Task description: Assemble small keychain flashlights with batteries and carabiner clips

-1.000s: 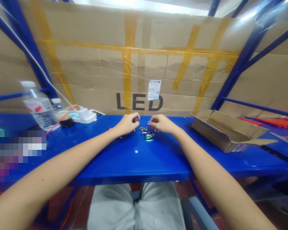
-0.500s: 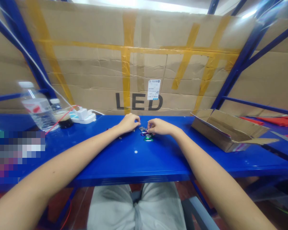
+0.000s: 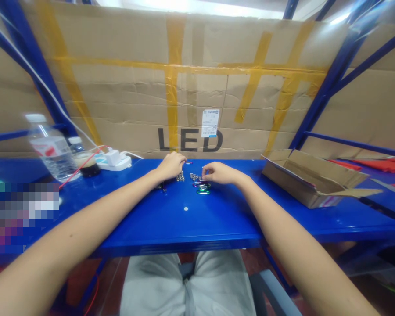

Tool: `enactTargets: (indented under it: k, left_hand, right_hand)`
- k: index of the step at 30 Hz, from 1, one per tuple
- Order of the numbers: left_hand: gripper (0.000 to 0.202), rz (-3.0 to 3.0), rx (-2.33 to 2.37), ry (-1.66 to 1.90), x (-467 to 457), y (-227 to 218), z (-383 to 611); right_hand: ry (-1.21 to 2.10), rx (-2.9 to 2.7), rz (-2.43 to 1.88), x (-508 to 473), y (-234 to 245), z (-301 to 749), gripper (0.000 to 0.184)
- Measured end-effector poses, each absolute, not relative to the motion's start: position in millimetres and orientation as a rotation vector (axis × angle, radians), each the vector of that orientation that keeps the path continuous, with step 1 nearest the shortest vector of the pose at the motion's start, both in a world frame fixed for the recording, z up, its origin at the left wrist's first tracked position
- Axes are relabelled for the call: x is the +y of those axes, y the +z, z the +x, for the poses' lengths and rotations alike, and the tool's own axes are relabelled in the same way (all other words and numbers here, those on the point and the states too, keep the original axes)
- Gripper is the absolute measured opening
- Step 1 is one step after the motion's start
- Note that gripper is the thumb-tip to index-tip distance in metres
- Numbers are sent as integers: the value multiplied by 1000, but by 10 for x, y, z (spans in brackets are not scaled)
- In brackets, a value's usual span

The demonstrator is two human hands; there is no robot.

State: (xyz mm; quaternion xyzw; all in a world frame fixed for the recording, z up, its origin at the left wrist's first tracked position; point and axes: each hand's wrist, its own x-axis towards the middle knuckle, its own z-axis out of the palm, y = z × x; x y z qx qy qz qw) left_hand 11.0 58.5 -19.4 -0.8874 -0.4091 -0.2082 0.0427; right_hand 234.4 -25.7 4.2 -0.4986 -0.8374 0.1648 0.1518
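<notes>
My left hand [image 3: 171, 166] is over the back of the blue table, its fingers closed at a small purple-red carabiner [image 3: 188, 163] that shows beyond the fingertips. Below that hand lie several small shiny metal pieces [image 3: 180, 176] in a cluster, and a few dark metal bits [image 3: 161, 187] lie by the wrist. My right hand [image 3: 218, 172] pinches beside another pile of small metal pieces [image 3: 194, 176]; whatever its fingertips hold is too small to make out. Just in front of those fingers lie a green carabiner [image 3: 203, 192] and a purple one [image 3: 197, 184].
An open cardboard box [image 3: 311, 180] stands on the right of the table [image 3: 184, 228]. At left are a water bottle [image 3: 52, 151], a smaller bottle with dark liquid [image 3: 88, 169] and a white power strip [image 3: 118, 163]. A big cardboard sheet [image 3: 125, 101] closes off the back.
My left hand has moved a little back and to the left, uncovering the cluster of metal pieces and the purple-red carabiner. My right hand has stayed nearly in place, still pinching.
</notes>
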Motion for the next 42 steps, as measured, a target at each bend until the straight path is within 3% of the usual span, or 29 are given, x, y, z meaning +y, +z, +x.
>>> enactTargets:
  k: [7, 16, 21, 27, 33, 38, 42]
  left_hand:
    - [55, -2953, -1462, -438, 871, -211, -259]
    - [25, -2693, -1593, -674, 1051, -277, -541]
    - [13, -2728, -1602, -541, 1042, -292, -531]
    - [19, -2653, -1489, -846, 744, -196, -357]
    - [17, -2882, -1072, -1090, 144, -43, 19]
    - [19, -3002, -1002, -1032, -73, -32, 163]
    - [21, -3021, -1025, -980, -82, -72, 157]
  right_hand:
    - [400, -2317, -1486, -275, 49, 2339, 17]
    - [359, -2270, -1482, -267, 34, 2351, 17]
    - [339, -2265, -1453, -262, 23, 2347, 17]
    - [330, -2048, -1387, -241, -21, 2297, 15]
    - [699, -1860, -1060, -268, -32, 2178, 37]
    - [1048, -1859, -982, -287, -37, 2160, 17]
    - [1120, -1737, -975, -314, -33, 2149, 12]
